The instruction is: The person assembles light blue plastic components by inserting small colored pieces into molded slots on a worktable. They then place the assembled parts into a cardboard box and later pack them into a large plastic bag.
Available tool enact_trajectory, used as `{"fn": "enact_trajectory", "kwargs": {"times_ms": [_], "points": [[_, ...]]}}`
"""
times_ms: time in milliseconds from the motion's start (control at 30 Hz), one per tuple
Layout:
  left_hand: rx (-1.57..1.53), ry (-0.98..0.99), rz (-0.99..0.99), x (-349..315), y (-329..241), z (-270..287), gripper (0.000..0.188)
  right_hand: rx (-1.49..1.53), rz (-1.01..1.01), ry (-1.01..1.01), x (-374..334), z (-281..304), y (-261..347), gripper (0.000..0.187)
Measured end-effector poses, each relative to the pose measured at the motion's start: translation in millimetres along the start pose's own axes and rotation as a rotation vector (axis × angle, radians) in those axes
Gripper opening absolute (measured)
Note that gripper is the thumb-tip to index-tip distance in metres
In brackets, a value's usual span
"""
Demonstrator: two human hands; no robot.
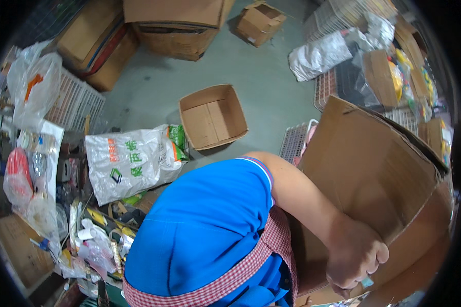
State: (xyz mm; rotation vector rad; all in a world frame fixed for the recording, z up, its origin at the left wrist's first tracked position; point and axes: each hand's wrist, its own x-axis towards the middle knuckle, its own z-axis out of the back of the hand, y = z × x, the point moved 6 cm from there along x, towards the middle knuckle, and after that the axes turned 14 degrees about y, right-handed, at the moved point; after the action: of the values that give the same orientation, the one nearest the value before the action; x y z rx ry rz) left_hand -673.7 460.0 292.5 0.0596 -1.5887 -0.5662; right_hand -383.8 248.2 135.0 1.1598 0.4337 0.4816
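Note:
My left arm, in a short blue sleeve, reaches across the front of my body to the right. My left hand (356, 261) is closed in a fist, knuckles up, against a large brown cardboard box (369, 174). A small pale teal piece (367, 282) sticks out from under the fingers; the rest of it is hidden by the hand, so its kind cannot be told. The box stands tilted on my right, with a worn upper edge. A red-and-white checked apron strap (205, 281) crosses my blue shirt. I cannot make out my right hand.
An open, shallow cardboard box (213, 117) sits on the grey-green floor. Beside it lies a white printed sack (130, 163). Bags and loose goods crowd the left side. White plastic crates (325, 87) and a silver bag (320, 55) stand at the right. Larger cartons (171, 38) are farther off.

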Motion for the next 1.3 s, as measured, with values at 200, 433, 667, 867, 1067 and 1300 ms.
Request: {"fn": "enact_trajectory", "kwargs": {"times_ms": [200, 433, 667, 867, 1067, 1300], "points": [[0.379, 0.202, 0.171, -10, -29, 84, 0.046, -0.06, 0.054, 0.239, -8, -51, 51, 0.051], [0.8, 0.421, 0.485, -27, -67, 144, 0.04, -0.544, 0.036, 0.607, 279, -111, 25, 0.04], [1.267, 0.682, 0.979, -41, -142, 174, 0.022, -0.472, 0.564, 1.43, 301, -343, 72, 0.015], [1.512, 0.678, 1.126, -51, -192, 176, 0.027, -0.74, 0.413, 1.356, 216, -486, 96, 0.017], [1.698, 0.632, 1.245, -100, -231, 192, 0.034, -0.75, 0.465, 1.383, 185, -560, 68, 0.022], [1.742, 0.518, 1.699, -232, -287, 228, 0.038, -1.112, 0.594, 1.208, 164, -629, -7, 0.03]]}}
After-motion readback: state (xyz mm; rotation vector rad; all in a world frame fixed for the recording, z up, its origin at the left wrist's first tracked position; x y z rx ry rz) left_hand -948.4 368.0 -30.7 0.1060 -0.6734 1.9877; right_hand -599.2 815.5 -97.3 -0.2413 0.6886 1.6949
